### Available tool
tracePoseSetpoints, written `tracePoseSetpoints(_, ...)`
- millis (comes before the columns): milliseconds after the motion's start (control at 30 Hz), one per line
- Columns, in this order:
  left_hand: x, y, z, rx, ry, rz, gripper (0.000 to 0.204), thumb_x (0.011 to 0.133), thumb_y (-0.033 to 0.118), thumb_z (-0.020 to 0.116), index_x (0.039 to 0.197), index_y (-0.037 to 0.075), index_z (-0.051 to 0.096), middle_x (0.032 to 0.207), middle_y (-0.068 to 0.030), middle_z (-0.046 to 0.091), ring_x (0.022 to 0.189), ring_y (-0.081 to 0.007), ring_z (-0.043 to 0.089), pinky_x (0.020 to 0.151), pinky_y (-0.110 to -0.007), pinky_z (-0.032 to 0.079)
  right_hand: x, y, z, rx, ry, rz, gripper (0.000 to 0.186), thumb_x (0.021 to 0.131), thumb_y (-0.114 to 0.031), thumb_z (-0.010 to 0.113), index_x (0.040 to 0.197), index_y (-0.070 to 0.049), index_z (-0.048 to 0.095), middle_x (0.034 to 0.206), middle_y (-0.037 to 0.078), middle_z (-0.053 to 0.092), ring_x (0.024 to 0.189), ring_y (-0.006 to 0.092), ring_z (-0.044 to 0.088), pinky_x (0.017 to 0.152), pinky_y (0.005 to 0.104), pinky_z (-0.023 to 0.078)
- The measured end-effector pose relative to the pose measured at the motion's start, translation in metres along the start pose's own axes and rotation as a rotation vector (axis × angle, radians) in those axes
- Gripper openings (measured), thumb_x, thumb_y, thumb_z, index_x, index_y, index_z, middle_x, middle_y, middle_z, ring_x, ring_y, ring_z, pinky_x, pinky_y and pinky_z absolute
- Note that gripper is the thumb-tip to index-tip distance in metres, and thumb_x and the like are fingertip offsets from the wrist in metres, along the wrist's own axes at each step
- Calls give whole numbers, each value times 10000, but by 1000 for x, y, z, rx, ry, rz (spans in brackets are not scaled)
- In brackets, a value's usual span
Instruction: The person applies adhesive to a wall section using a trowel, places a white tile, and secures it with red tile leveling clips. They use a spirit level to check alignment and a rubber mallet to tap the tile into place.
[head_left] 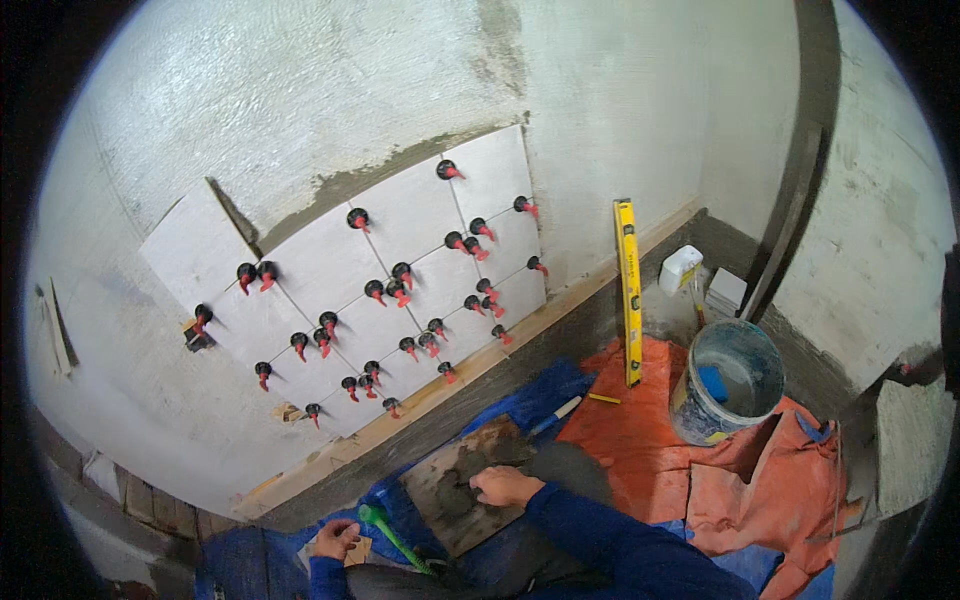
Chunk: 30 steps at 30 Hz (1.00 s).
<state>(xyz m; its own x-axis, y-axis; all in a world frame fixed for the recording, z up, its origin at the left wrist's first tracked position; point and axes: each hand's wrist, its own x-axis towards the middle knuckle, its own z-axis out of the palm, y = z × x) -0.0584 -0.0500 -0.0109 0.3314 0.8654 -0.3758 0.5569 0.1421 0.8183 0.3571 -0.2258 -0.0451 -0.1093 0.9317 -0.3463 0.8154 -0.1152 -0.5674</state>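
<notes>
My right hand (505,487) is closed above a flat board (470,520) smeared with wet grey mortar; what its curled fingers hold, if anything, is hidden. My left hand (336,540) is lower and to the left, its fingers loosely bent and apart, with nothing visible in them. Just right of it, a green-handled tool (392,538) lies slanted, its far end hard to make out. On the wall, large white tiles (330,262) stand in rows. Black and red tile levelling clips (400,288) sit along their joints and corners.
A yellow spirit level (628,290) leans upright near the corner. Right of it stands a bucket (690,400) containing a blue sponge (713,384). Orange sheeting (635,470) and blue tarp (570,385) cover the floor. A wooden batten (420,400) runs below the tiles. A white container (680,268) stands behind.
</notes>
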Motion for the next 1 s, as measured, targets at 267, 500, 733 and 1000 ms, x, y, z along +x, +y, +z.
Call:
tracePoseSetpoints(267,-9,12,5,-19,-16,10,511,878,394,835,1175,6,684,927,-89,721,841,-180,697,712,-303,561,3,14,12,21,55,-32,445,914,-301,657,1307,-91,653,1247,204,686,1176,411,635,971,528,528)
tracePoseSetpoints(500,-24,30,16,192,-25,30,519,918,431,780,1222,17,701,975,-80,733,835,-151,661,740,-318,547,3,20,9,-4,155,-143,495,910,-401,681,1313,-114,678,1239,199,697,1168,405,640,969,520,526)
tracePoseSetpoints(733,-21,33,18,232,-6,55,575,906,551,749,1183,48,719,975,-79,740,834,-175,676,756,-353,544,1,13,-7,85,52,-74,499,845,-325,761,1253,-45,701,1100,235,741,1018,411,708,890,493,561)
tracePoseSetpoints(1000,8,15,28,381,7,177,588,851,602,749,1127,83,744,979,-128,752,892,-283,714,792,-434,552,4,20,-6,131,103,-223,384,955,-280,698,1224,-7,684,1112,214,724,1054,388,680,915,485,545)
